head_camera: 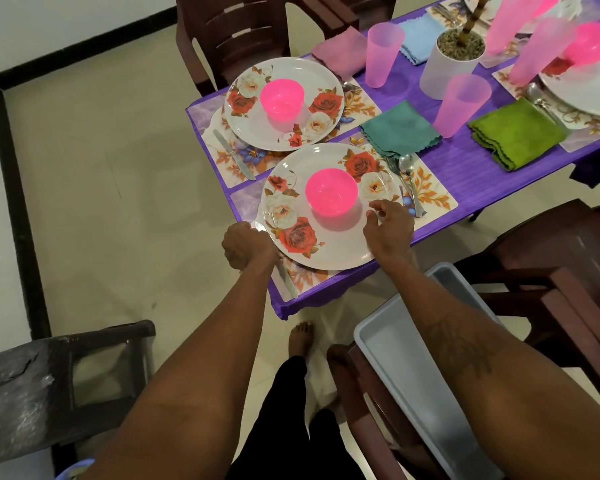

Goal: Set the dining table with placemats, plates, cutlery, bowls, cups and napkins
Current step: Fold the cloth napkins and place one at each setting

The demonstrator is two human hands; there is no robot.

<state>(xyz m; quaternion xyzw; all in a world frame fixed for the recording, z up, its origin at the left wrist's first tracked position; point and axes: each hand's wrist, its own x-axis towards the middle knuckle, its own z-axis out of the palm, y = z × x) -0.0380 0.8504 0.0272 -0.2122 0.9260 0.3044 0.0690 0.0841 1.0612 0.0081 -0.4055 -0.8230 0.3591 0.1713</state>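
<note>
Pale floor tiles are surrounding a surface (465, 174) draped in purple cloth, with dark chairs standing round it; a grey tray (409, 362) is resting on the chair seat at the person's right, showing nothing inside.

At the nearest setting a flowered plate (312, 244) is lying on its placemat (433, 199) with a pink bowl (331, 195) sitting in the middle; a fork and spoon (407, 174) are lying just beyond the plate's right rim, and a teal napkin (399, 131) and pink cup (461, 105) are standing farther in.

The left hand (246, 244) is curled closed at the plate's left rim, right over the upper end of a knife (286, 275); whether it is gripping the knife or the rim I cannot tell. The right hand (388, 226) is hovering loosely open over the plate's right edge, fingers bent, holding nothing.

The knife's long axis is running from the left hand down toward the near edge of the surface, alongside the plate; the left hand is plainly the nearer one, so any straightening seems to be falling to it. The setting is looking nearly complete.
</note>
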